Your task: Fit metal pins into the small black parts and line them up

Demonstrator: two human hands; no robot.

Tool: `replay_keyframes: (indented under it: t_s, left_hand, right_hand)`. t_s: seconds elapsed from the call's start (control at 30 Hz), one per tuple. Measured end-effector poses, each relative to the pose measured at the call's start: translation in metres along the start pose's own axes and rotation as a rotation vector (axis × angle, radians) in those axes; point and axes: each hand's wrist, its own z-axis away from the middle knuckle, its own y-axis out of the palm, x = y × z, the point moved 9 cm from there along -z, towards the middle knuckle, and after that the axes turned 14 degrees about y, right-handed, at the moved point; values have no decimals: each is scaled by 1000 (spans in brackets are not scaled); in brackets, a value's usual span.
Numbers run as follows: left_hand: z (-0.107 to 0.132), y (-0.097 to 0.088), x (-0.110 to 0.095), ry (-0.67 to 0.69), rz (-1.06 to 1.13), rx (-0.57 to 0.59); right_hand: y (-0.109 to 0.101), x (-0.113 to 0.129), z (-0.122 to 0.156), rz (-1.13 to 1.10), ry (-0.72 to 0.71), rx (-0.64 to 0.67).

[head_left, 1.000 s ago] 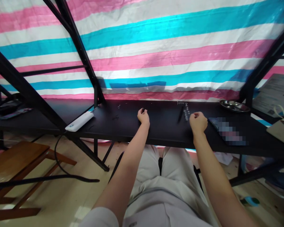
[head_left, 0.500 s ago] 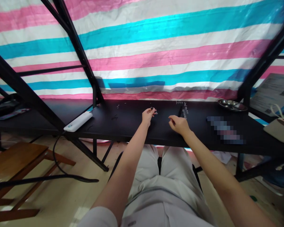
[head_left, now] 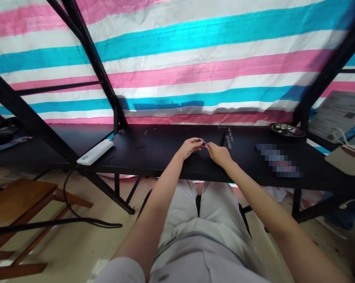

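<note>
My left hand (head_left: 189,146) and my right hand (head_left: 219,153) meet over the middle of the black table (head_left: 165,157), fingertips pinched together. Between them is a tiny dark part (head_left: 201,142), too small to name; the left fingers pinch it and the right fingertips touch its other end. Just beyond the right hand lie a black pen-like tool (head_left: 224,138) and a row of small clear and metal pieces (head_left: 230,140).
A white power bank (head_left: 95,152) lies at the table's left. A steel dish (head_left: 286,129) and a phone (head_left: 276,162) sit to the right, a beige bag (head_left: 347,159) further right. Black frame posts rise on both sides; a wooden bench (head_left: 21,196) stands at lower left.
My right hand has moved left from beside the phone to meet my left hand. My left hand has lifted and turned towards it with the small part pinched.
</note>
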Motion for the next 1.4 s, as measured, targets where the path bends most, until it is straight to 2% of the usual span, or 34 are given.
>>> replay_keyframes:
  t_s: [0.33,0.7,1.23,1.4]
  left_hand:
    - [-3,-10,12,-27,-109,-68]
    - [-3,-18,16,-65,-95,-169]
    - [-1,-18,11,-36,-98,-196]
    - [-2,-15,11,-25,-124,-147]
  right_hand:
    - [-3,1,2,6,-4,15]
    - [-3,7,3,-16,-60,-4]
    - [-4,7,6,-3,-65,1]
    - [-6,7,7,-19,-58,-27]
